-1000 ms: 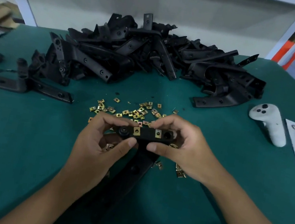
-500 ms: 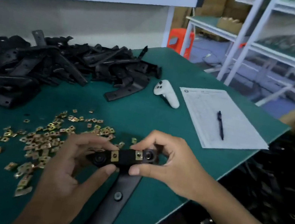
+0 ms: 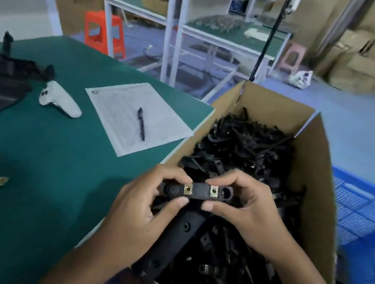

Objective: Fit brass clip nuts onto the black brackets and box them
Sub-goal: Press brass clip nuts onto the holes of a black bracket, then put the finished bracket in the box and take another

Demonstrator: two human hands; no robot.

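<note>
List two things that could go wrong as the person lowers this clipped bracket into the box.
1. The black plastic bracket with two brass clip nuts is held over a tangled heap in the brown cardboard box; dropping it might knock a nut loose.
2. The left hand and right hand could scrape on jutting bracket ends.

Both hands, left hand (image 3: 136, 213) and right hand (image 3: 248, 211), pinch a black bracket (image 3: 197, 192) with two brass clip nuts (image 3: 214, 191) over the open cardboard box (image 3: 312, 179) of brackets, beside the counter's (image 3: 39, 166) right edge, where a paper sheet (image 3: 121, 115) carries a pen (image 3: 141, 123).
</note>
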